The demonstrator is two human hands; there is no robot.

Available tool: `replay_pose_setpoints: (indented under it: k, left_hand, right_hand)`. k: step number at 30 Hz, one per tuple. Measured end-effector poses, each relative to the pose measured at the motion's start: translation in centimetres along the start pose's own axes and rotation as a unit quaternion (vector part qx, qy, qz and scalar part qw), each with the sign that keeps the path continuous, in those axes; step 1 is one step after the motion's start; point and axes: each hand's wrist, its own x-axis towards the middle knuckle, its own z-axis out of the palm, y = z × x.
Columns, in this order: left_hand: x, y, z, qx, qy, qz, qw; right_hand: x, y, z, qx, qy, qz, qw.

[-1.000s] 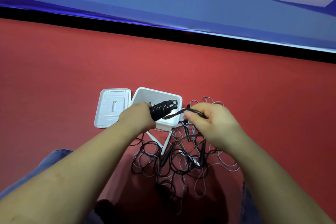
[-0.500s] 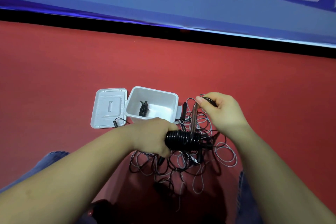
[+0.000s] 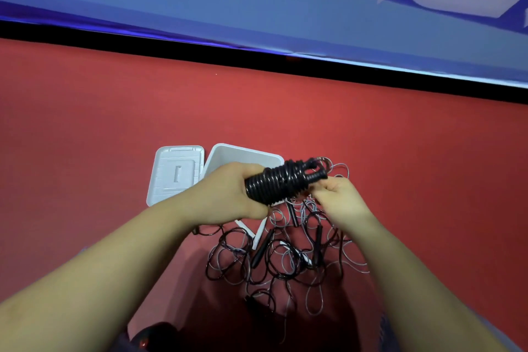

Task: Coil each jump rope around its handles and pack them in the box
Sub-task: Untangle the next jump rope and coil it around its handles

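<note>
My left hand (image 3: 228,194) grips a black jump rope (image 3: 278,181) that is coiled tightly round its two handles, held up in front of the white box (image 3: 243,153). My right hand (image 3: 341,198) is just to the right of the coil, fingers curled near the handle tips; what it pinches is hidden. The box stands open on the red floor, mostly covered by my left hand. Below my hands lies a tangled pile of loose jump ropes (image 3: 288,254) with black handles.
The box's white lid (image 3: 177,173) lies flat to the left of the box. Red floor (image 3: 114,123) stretches to a black strip and a blue banner wall (image 3: 257,14) at the back. My knees frame the rope pile at the bottom.
My left hand has lifted the coiled rope from low over the pile up in front of the box. My right hand has come down and in next to the coil's end.
</note>
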Motion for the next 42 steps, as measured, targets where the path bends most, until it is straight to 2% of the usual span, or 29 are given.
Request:
replay_pose_setpoints:
  k: [6, 11, 15, 20, 23, 25, 27, 30, 33, 37, 42]
  left_hand:
    - [1.0, -0.6, -0.3, -0.091, 0.098, -0.063, 0.989]
    - [2.2, -1.5, -0.6, -0.119, 0.127, -0.137, 0.975]
    - [3.1, -2.5, -0.4, -0.039, 0.142, -0.169, 0.975]
    - [3.4, -2.4, 1.1, 0.107, 0.076, -0.192, 0.973]
    - [2.8, -1.9, 2.0, 0.13, -0.05, -0.185, 0.973]
    - [2.4, -1.5, 2.4, 0.111, -0.127, -0.149, 0.974]
    - [2.0, -0.8, 2.5, 0.093, -0.165, -0.098, 0.977]
    - [1.5, 0.2, 2.5, 0.085, -0.165, -0.046, 0.982]
    - [1.1, 0.7, 2.5, 0.05, -0.158, -0.032, 0.986]
    - [0.7, 0.7, 1.8, -0.01, -0.145, -0.013, 0.989]
    - [0.1, 0.7, 1.1, -0.071, -0.132, -0.024, 0.988]
  right_hand:
    - [-0.5, -0.6, 1.3, -0.042, -0.044, -0.029, 0.998]
    - [-0.9, -1.4, 0.7, -0.134, -0.068, -0.079, 0.985]
    - [-1.4, -1.9, 0.0, -0.218, -0.058, -0.096, 0.97]
    - [-1.8, -2.6, -1.2, -0.259, -0.049, -0.107, 0.959]
    - [-1.9, -2.6, -1.8, -0.228, -0.051, -0.123, 0.965]
    - [-1.7, -2.5, -2.1, -0.19, -0.051, -0.134, 0.971]
    - [-1.4, -2.3, -2.4, -0.129, -0.042, -0.131, 0.982]
    - [-1.1, -2.0, -2.7, -0.051, -0.045, -0.109, 0.992]
    - [-1.0, -1.9, -3.0, 0.059, -0.076, -0.059, 0.994]
    - [-0.8, -1.6, -2.9, 0.184, -0.119, 0.009, 0.976]
    - [-0.4, -1.6, -1.5, 0.254, -0.148, 0.012, 0.956]
